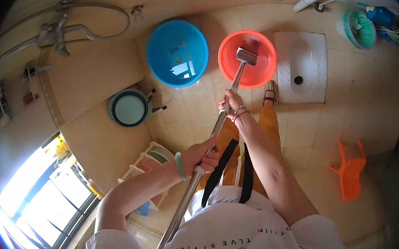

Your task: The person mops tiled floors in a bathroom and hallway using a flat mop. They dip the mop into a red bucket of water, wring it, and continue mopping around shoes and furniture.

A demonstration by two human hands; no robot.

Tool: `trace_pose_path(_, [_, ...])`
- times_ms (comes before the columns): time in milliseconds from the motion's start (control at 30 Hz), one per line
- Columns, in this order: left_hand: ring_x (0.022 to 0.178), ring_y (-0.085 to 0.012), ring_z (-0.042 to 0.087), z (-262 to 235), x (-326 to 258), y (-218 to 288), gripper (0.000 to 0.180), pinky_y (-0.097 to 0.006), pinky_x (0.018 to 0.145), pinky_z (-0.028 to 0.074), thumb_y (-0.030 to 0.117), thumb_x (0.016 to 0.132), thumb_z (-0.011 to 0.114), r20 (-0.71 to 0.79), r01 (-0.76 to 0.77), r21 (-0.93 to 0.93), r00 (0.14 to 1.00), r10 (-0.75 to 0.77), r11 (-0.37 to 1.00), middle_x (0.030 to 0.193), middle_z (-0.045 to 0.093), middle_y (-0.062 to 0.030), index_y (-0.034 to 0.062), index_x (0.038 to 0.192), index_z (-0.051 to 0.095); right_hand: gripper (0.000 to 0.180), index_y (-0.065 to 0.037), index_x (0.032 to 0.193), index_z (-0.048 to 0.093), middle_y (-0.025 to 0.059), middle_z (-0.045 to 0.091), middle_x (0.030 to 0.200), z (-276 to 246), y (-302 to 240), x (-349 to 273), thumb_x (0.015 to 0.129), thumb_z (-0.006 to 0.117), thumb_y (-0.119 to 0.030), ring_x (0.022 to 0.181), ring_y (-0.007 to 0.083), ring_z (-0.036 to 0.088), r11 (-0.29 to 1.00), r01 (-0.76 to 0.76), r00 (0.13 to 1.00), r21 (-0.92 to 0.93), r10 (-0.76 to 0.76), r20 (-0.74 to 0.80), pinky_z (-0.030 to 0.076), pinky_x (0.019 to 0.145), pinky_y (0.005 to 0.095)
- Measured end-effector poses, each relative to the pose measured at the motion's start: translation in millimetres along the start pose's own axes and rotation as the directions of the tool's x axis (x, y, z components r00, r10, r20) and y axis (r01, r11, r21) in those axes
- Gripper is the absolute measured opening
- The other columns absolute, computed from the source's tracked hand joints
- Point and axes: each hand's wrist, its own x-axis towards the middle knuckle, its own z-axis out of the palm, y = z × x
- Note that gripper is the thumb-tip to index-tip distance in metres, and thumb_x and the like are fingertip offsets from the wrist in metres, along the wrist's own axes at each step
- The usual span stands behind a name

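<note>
Here both hands grip a long metal pole that slants from the lower middle up to a red basin on the tiled floor. The left hand has its fingers wrapped shut round the pole's middle, a green bangle on that wrist. The right hand closes its fingers on the pole higher up, near the basin, with thin bracelets at the wrist. The pole's grey head sits inside the red basin. Just beside it, to the left, stands a blue basin with a small white label-like patch low inside. A white squat toilet lies to the right of the red basin. An orange stool stands well apart at the right. A teal pot rests by the wall step at left.
</note>
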Motion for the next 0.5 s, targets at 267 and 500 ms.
trace_pose_path(267, [0.04, -0.0052, 0.027, 7, -3, 5, 0.042, -0.019, 0.033, 0.024, 0.05, 0.089, 0.037, -0.078, 0.064, -0.008, 0.995, -0.064, 0.998, 0.055, 0.029, 0.0037, 0.0093, 0.081, 0.045, 0.022, -0.008, 0.068, 0.039, 0.0024, 0.037, 0.051, -32, -78, 119, 0.084, 0.051, -0.017, 0.042, 0.0139, 0.04, 0.997, 0.023, 0.993, 0.079, -0.014, -0.113, 0.037, 0.039, 0.0289])
trace_pose_path(500, [0.041, -0.0038, 0.028, 8, 48, 40, 0.045, -0.017, 0.032, 0.023, 0.052, 0.087, 0.042, -0.103, 0.022, 0.076, 0.995, -0.014, 0.997, 0.058, 0.032, 0.0035, 0.0069, 0.085, 0.045, 0.017, -0.007, 0.074, 0.041, 0.0052, 0.041, 0.052, -58, -89, 156, 0.083, 0.052, -0.017, 0.042, 0.0172, 0.043, 0.993, 0.102, 0.995, 0.059, -0.1, -0.029, 0.04, 0.039, 0.0318])
